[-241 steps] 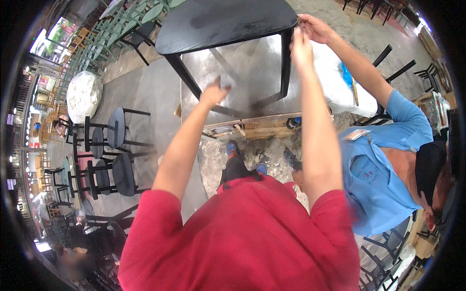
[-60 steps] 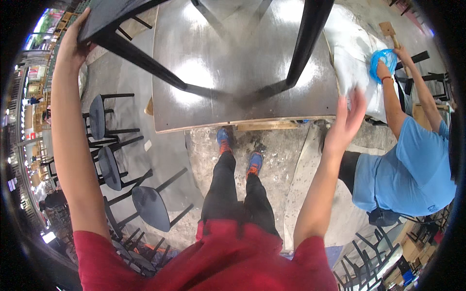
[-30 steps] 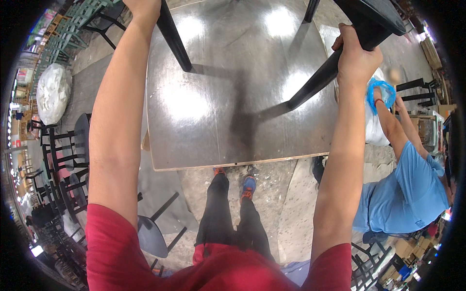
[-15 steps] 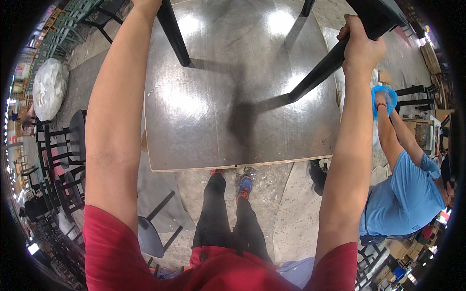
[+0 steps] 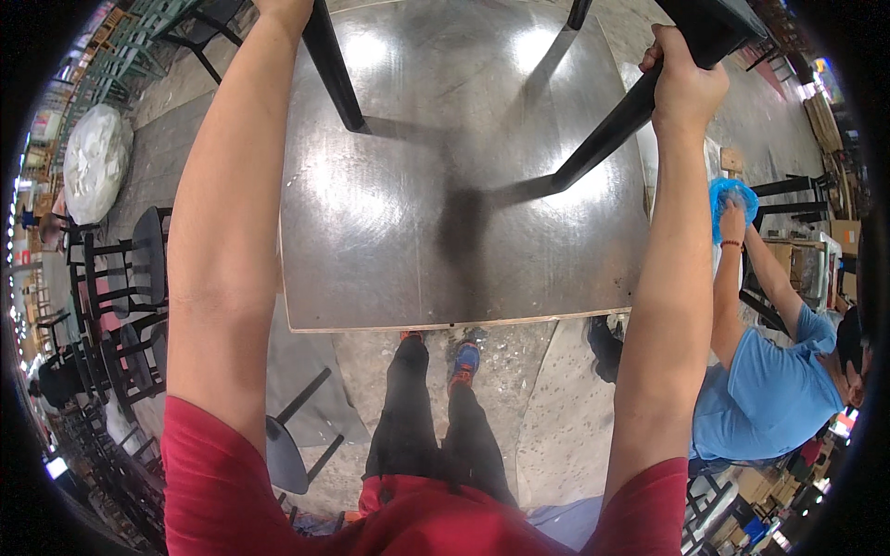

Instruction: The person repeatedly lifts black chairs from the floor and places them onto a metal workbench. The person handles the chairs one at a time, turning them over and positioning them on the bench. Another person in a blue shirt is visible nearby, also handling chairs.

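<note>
A black chair (image 5: 709, 32), cut off by the upper edge of the view, stands with its legs on a shiny grey tabletop (image 5: 399, 269). My right hand (image 5: 688, 82) is wrapped round the top of its right near leg (image 5: 607, 134), just under the dark seat part. At the upper left, my left hand (image 5: 283, 9) is against the top of the left near leg (image 5: 334, 74). Its fingers lie beyond the picture's edge. Both of my arms stretch forward over the tabletop. Another leg (image 5: 578, 14) shows at the far side.
To the right, a person in a blue shirt (image 5: 769, 403) handles a blue plastic cover (image 5: 732, 199). Black chairs (image 5: 130, 278) crowd the left, near a white wrapped bundle (image 5: 97, 165). A grey-seated chair (image 5: 289, 454) is close by my legs, lower left.
My hands and the chair stay nearly in place. The person on the right has shifted, with their head now more in view and their hands lower on the blue cover.
</note>
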Demonstrator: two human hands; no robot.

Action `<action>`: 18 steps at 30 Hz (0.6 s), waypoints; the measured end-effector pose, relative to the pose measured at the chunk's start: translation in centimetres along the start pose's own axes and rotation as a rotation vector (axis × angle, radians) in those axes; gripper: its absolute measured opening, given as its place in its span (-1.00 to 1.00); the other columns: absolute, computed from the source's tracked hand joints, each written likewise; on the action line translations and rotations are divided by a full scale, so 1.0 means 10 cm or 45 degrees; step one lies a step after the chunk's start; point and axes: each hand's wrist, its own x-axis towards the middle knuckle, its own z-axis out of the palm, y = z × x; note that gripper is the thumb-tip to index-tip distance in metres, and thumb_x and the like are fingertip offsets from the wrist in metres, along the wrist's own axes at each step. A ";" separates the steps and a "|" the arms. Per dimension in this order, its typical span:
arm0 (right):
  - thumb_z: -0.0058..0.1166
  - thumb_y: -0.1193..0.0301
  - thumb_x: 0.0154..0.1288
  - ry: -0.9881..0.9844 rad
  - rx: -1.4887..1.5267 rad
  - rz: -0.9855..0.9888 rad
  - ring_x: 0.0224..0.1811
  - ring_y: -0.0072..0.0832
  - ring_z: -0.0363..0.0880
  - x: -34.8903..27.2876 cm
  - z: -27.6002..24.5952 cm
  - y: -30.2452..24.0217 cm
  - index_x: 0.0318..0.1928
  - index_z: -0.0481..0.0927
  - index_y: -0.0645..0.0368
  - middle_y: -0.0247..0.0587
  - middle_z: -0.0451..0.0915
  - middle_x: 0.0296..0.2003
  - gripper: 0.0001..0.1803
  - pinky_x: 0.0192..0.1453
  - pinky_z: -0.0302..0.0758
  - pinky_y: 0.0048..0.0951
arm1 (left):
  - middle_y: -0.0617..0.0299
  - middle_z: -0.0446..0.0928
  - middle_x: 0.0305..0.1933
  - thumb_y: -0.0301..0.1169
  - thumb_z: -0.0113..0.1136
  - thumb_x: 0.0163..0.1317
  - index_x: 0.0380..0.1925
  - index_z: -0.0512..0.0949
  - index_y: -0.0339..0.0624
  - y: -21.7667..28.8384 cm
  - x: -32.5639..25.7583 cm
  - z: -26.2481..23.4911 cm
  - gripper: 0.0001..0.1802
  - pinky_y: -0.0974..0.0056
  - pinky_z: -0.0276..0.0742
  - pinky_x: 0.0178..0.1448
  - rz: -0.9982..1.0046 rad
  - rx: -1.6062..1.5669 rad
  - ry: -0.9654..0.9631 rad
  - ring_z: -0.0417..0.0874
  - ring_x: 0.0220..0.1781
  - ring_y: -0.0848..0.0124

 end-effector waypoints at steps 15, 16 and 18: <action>0.19 0.52 0.15 -0.099 -0.097 0.042 -0.58 -0.48 0.48 -0.10 -0.17 -0.10 -0.48 0.56 0.31 -0.25 0.50 -0.63 -0.88 -0.42 0.38 -0.46 | 0.09 0.53 -0.50 0.45 -0.59 0.36 -0.40 0.51 -0.37 -0.04 -0.25 -0.36 0.03 0.13 0.49 -0.28 -0.070 0.027 0.136 0.52 -0.49 0.31; 0.18 0.52 0.15 -0.115 -0.079 0.051 -0.58 -0.48 0.48 -0.14 -0.22 -0.14 -0.48 0.56 0.30 -0.25 0.51 -0.62 -0.88 -0.41 0.38 -0.46 | 0.08 0.54 -0.49 0.47 -0.61 0.34 -0.37 0.50 -0.38 -0.06 -0.31 -0.43 0.04 0.15 0.52 -0.32 -0.059 0.007 0.116 0.54 -0.52 0.30; 0.18 0.52 0.15 -0.133 -0.051 0.072 -0.58 -0.48 0.48 -0.22 -0.37 -0.17 -0.48 0.56 0.30 -0.25 0.52 -0.62 -0.88 -0.41 0.38 -0.45 | 0.07 0.57 -0.48 0.49 -0.66 0.31 -0.32 0.48 -0.40 0.10 -0.45 -0.52 0.07 0.20 0.56 -0.40 -0.039 -0.038 0.061 0.57 -0.56 0.30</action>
